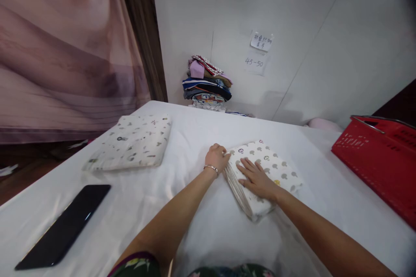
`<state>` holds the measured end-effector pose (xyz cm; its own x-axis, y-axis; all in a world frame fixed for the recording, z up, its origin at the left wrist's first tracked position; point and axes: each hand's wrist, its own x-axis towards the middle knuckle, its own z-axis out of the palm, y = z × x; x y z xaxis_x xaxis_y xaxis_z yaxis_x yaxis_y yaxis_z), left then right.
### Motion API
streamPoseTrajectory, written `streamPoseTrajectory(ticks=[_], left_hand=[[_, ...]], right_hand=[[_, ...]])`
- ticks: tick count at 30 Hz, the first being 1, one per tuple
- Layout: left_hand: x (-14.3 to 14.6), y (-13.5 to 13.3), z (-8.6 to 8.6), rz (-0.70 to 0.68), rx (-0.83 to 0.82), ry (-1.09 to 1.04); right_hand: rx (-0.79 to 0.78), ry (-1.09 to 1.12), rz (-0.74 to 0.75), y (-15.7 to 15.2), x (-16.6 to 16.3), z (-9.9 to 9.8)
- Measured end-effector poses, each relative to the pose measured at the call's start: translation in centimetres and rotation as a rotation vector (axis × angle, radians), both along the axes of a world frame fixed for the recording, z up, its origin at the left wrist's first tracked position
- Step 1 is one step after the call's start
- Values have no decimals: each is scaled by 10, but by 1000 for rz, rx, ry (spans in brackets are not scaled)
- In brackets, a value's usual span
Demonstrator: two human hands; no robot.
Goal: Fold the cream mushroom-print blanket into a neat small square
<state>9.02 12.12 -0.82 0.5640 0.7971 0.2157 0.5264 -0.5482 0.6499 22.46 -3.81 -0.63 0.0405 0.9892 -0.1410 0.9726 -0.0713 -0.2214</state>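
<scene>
A thick folded white cloth printed with grey mushroom-like shapes lies on the white-covered surface in front of me, turned at an angle. Its stacked layers show along the near left side. At the cloth's left corner, my left hand has its fingers curled against the edge, closed on it; part of the grip is hidden. My right hand rests flat on top of the same cloth, fingers stretched out, holding nothing. Further left lies another folded white cloth with small scattered prints, apart from both hands.
A dark flat phone-like slab lies at the near left of the white sheet. On the right stands a red plastic basket with a metal handle. Behind the far edge is a pile of folded fabrics against the wall; a pink curtain hangs left.
</scene>
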Motion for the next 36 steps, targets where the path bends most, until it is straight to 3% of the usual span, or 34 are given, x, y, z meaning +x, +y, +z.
streamPoseTrajectory(ticks=[4, 10, 16, 23, 30, 36], left_hand=[[4, 0, 2, 12, -29, 30], [6, 4, -1, 96, -254, 55], [5, 3, -2, 82, -197, 47], [5, -2, -3, 61, -162, -9], [3, -6, 7, -24, 21, 43], [6, -5, 11, 5, -122, 0]], right_hand=[[-34, 31, 1, 1, 1, 5], [10, -5, 4, -2, -2, -1], [49, 67, 29, 1, 5, 5], [390, 108, -196, 50, 58, 19], [370, 27, -105, 87, 80, 13], [356, 26, -122, 91, 84, 17]])
